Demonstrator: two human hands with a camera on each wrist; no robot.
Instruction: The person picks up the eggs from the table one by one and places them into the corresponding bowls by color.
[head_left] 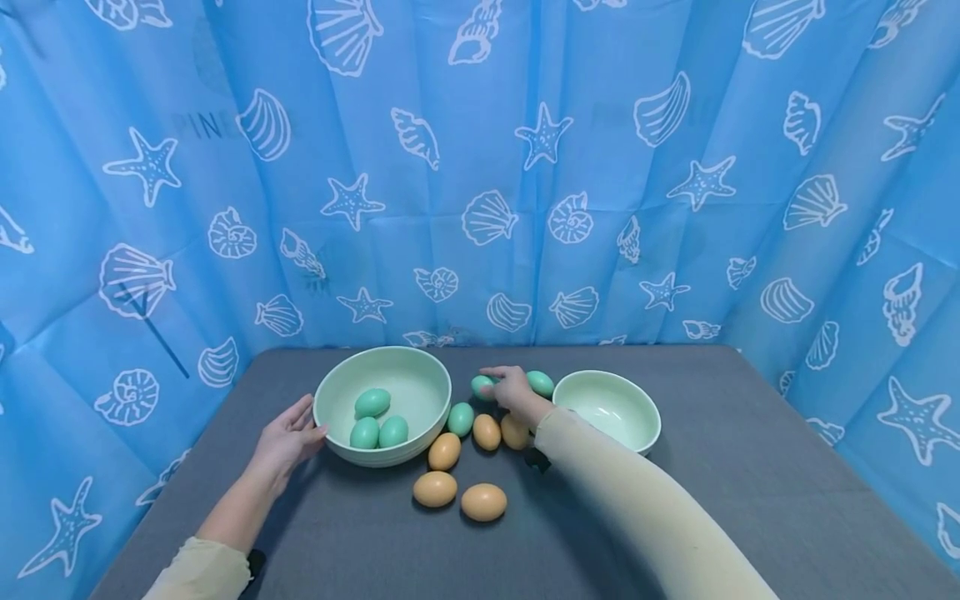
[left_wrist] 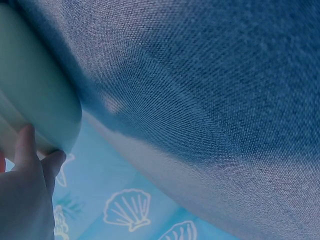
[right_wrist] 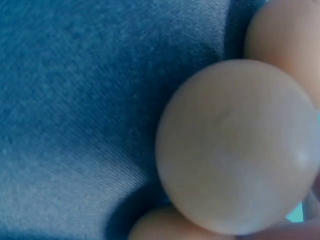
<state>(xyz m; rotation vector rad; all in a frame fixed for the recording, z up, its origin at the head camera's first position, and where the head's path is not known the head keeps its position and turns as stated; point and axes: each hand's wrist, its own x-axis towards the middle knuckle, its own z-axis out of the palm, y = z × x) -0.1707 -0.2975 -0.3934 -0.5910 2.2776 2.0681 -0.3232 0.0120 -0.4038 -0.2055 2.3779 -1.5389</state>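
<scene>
Far green egg [head_left: 480,386]: seen on the tabletop [head_left: 337,533], behind the brown egg [head_left: 487,432] and to the right of the large bowl [head_left: 326,433].
Right hand [head_left: 517,393]: the nearer of the two; the far green egg is met at its fingertips, which are pointed leftward.
Right fingers: curled at the egg, which appears to be pinched, with the index finger laid along its far edge and the thumb brought to its near side; how firmly cannot be told.
Egg's long axis: cannot be told, as part of the shell is covered by the fingers.
Left hand [head_left: 285,437]: laid against the left side of the large bowl, well apart from the far green egg; its fingers are extended and slightly spread at the rim.
Large bowl from right fingers: lies to the left, with three green eggs [head_left: 372,403] held inside; the near green egg [head_left: 461,419] is set between, close by the bowl's right wall.
Small bowl [head_left: 606,410]: placed on the opposite side, to the right of the right hand.
</scene>
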